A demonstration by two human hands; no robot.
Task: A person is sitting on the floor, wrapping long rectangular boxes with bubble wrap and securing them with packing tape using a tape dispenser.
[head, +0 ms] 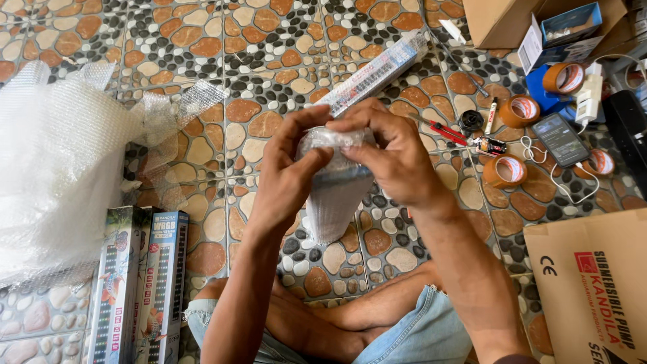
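- Bubble-wrapped long box point(337, 182) sits between both hands, held up over the pebble-patterned tile floor point(202, 40); its near end points down towards the person's crossed legs, and its far end point(377, 71) reaches away to the upper right.
- Left hand point(286, 172) grips the wrapped box from the left, thumb across the front, fingers curled and pinching the clear wrap at the top of the fold.
- Right hand point(391, 152) closes over the same spot from the right, fingers bent and pressed together on the wrap, touching the left fingertips.
- A big sheet of bubble wrap point(54, 168) lies spread on the floor at the left, well apart from the hands.
- Two long printed boxes point(141, 283) lie side by side below that sheet, near the left knee.
- Rolls of brown tape point(505, 170) are scattered at the right, with a phone point(561, 139) on a white cable among them.
- Red-handled cutters point(441, 129) lie just beyond the right hand.
- A brown carton point(593, 290) stands at the lower right.
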